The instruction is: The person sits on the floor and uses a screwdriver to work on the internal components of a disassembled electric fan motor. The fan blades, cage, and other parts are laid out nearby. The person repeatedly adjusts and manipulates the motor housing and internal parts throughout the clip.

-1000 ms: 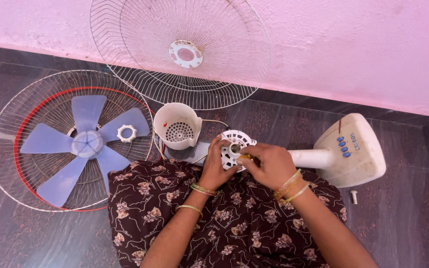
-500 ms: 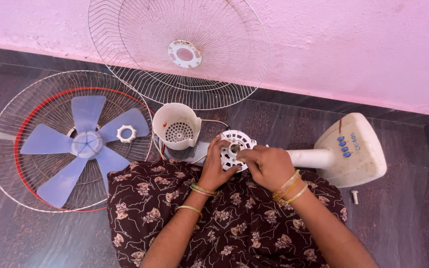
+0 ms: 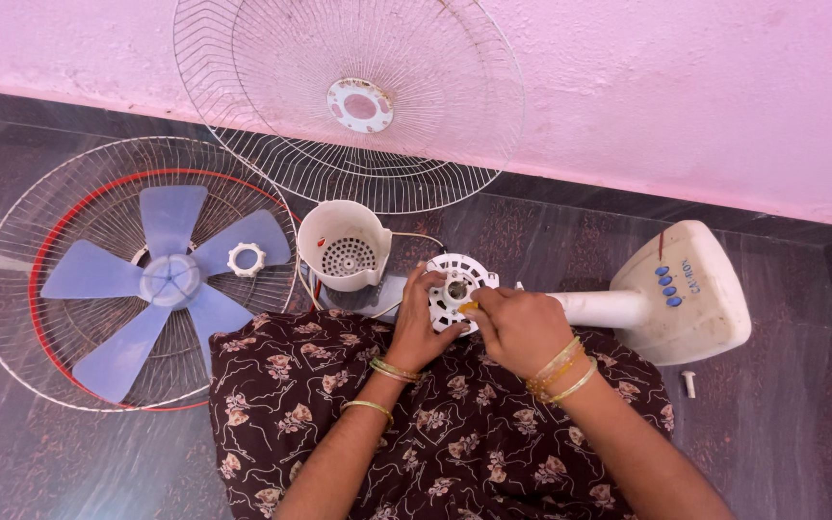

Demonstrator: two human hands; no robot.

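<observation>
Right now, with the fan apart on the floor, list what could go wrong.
1. The small white screw lies loose on the dark floor beside the fan base; it could get knocked away.
2. Wires trail between the motor cover and the motor plate under both hands; a tug may strain them.
3. The wire guard only leans on the wall and might slide down.

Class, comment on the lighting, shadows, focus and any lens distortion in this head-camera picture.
Head view: soft, even light with faint shadows only; sharp on the right hand, the left hand and the motor housing; the wall's base line bows, showing wide-angle distortion; slight sheen on the floor.
</observation>
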